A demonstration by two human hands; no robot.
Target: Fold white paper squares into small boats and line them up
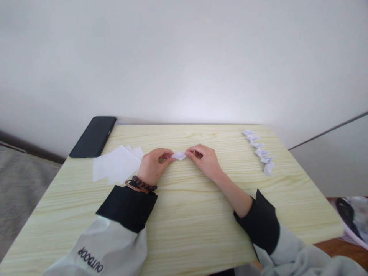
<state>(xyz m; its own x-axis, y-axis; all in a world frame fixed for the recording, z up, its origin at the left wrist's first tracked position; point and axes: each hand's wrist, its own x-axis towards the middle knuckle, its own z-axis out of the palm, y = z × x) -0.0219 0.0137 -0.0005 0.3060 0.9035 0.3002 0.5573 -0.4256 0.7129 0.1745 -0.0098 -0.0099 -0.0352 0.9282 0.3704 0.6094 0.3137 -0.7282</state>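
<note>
A small folded white paper piece lies on the light wooden table, pinched at both ends. My left hand grips its left tip with closed fingers; a bead bracelet circles that wrist. My right hand pinches the right tip, fingers curled. Both hands rest on the tabletop near its middle.
Several flat white paper sheets lie just left of my left hand. A black phone overhangs the far left table edge. Several folded paper pieces form a row at the far right. A white wall stands behind the table.
</note>
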